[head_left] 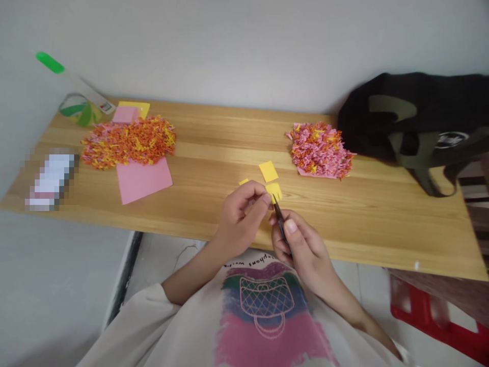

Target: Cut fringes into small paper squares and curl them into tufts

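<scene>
Between the thumb and fingers of my left hand (244,216) is a small yellow paper square (274,190) with slits cut into its edge. My right hand (300,242) is closed around dark scissors (280,220), whose tips touch the near side of that square. Their handles are mostly hidden by my fingers. Just beyond lies another yellow square (268,171) flat on the wooden table (217,153). A bit of yellow paper (243,181) shows behind my left hand.
Orange and yellow paper shreds (130,142) heap at the left, partly over a pink sheet (144,179). Pink and orange shreds (321,150) lie right, near a black bag (401,117). A blurred phone (51,181) rests far left. A red stool (431,311) stands below.
</scene>
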